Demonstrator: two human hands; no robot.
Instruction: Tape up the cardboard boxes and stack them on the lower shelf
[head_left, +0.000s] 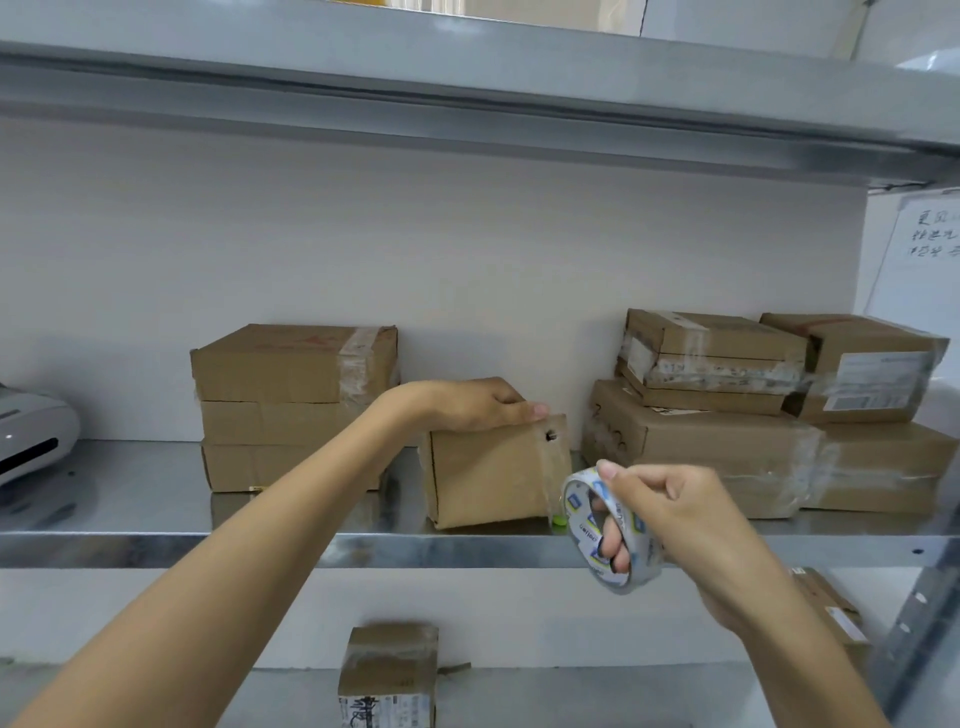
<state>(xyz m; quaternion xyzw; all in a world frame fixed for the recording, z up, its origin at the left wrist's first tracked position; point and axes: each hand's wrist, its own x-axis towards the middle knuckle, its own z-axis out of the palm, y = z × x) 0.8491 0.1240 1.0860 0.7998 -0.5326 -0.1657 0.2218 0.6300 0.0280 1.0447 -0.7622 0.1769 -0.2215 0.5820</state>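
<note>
Our right hand (675, 514) is closest, fingers hooked through the tape roll (610, 535) and clamped on it, just right of the small cardboard box (493, 475) on the middle shelf (156, 551). Our left hand (467, 405) lies flat on that box's top, pressing, not gripping. Left of it sits a taped stack (291, 405); below it, another box (389, 675) on the lower shelf.

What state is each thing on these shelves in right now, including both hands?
Left hand: resting flat on top of the small box, pressing it.
Small box: upright on the middle shelf, flaps closed.
Right hand: gripping the tape roll, fingers through its core.
Tape roll: held in the air beside the small box.
Left stack of boxes: taped shut.
Right pile of boxes: taped, stacked unevenly.
Box on lower shelf: taped, standing alone.
</note>
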